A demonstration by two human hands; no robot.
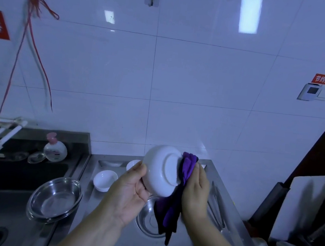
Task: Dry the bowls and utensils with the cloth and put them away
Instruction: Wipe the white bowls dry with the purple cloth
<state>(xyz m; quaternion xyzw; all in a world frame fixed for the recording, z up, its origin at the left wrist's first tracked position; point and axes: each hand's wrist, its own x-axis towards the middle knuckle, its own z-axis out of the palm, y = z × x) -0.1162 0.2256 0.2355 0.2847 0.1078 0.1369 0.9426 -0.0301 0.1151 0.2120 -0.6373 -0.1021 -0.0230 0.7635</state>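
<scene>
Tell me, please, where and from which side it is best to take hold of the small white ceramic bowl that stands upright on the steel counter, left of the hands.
Grip the small white ceramic bowl at its rim, coming from above. It stands upright with its mouth open upward and free, so fingers could probably pinch the rim, one inside and one outside.

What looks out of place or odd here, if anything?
Little stands out. The left hand holds a white bowl bottom toward the camera while the right hand presses a purple cloth to it. The red cords dangling on the wall look untidy.
</scene>
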